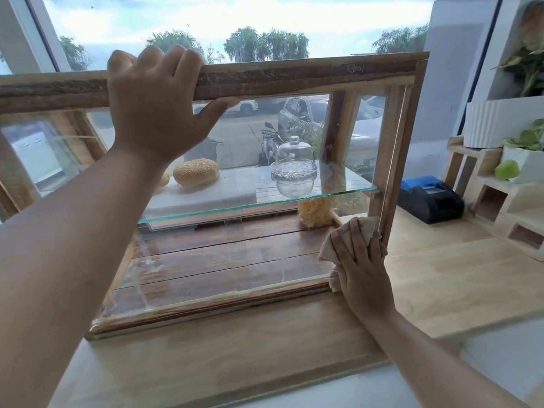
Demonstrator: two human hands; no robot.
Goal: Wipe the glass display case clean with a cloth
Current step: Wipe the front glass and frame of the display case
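Note:
A wood-framed glass display case (pixel 309 78) stands on a light wooden counter by a window. My left hand (pixel 159 104) grips the case's rough top rail, fingers over the back and thumb on the front glass. Low down, my right hand (pixel 362 260) presses a crumpled beige cloth (pixel 326 248) flat against the front glass at its lower right corner, next to the right frame post. White smears show on the lower left of the glass. Inside, a glass shelf (pixel 265 203) carries a seeded bread roll (pixel 195 172) and a small glass dome dish (pixel 294 169).
A black and blue receipt printer (pixel 429 198) sits on the counter (pixel 441 278) right of the case. Wooden block stands (pixel 500 201) with white planters (pixel 500 119) and green plants fill the far right. A large window lies behind the case.

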